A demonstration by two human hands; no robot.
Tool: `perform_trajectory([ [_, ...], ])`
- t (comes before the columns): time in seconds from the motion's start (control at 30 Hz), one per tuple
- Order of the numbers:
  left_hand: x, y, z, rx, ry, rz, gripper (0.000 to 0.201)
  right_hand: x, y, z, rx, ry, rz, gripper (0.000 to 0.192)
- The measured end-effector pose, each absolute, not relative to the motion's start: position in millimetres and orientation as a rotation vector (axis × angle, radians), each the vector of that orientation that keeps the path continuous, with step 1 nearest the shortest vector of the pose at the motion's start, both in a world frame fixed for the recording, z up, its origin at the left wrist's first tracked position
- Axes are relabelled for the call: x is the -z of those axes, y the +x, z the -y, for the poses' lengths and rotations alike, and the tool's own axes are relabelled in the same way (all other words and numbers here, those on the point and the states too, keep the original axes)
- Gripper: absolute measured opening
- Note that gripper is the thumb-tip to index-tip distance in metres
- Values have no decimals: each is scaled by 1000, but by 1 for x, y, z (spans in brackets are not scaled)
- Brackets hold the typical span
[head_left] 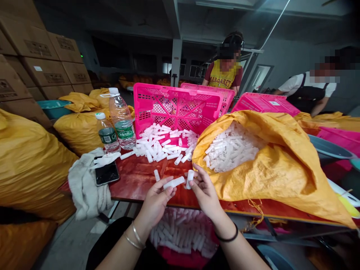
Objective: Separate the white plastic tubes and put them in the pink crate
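Between the thumb and fingers of my left hand (158,200) is a white plastic tube (174,182), tilted with its end toward the right. My right hand (206,193) pinches a second, nearly upright white tube (190,176), close to the first; whether they touch I cannot tell. Another short tube (156,174) shows just behind my left fingers. Beyond my hands, a pile of loose white tubes (157,144) spreads over the red table (128,185) and into a tipped pink crate (177,90). At the right, an open yellow sack (281,165) holds many more tubes.
Two water bottles (122,123), a phone (107,173) and a white cloth (87,183) are at the left. Below the table edge sits a container of tubes (182,232). Full yellow sacks (30,161) stand left; two people work across the table.
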State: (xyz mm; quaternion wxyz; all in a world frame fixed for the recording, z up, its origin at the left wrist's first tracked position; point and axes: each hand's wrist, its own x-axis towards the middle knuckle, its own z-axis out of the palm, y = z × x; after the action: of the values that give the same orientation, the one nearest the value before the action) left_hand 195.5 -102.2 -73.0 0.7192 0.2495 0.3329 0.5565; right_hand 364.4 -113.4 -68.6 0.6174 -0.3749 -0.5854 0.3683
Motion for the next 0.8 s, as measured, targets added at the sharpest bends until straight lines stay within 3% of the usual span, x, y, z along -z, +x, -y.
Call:
perform_trajectory([
  [0.2, 71, 196, 105, -1217, 557, -710, 37, 43, 370, 121, -739, -827, 1258, 28],
  [0.4, 72, 185, 102, -1210, 573, -691, 37, 53, 375, 116, -638, -947, 1484, 18],
  [0.67, 68, 165, 105, -1201, 709, -738, 36, 39, 390, 131, -252, -955, 1811, 29],
  [0.8, 57, 150, 114, -1183, 1179, -878, 26, 28, 395, 147, -193, -908, 1991, 42],
])
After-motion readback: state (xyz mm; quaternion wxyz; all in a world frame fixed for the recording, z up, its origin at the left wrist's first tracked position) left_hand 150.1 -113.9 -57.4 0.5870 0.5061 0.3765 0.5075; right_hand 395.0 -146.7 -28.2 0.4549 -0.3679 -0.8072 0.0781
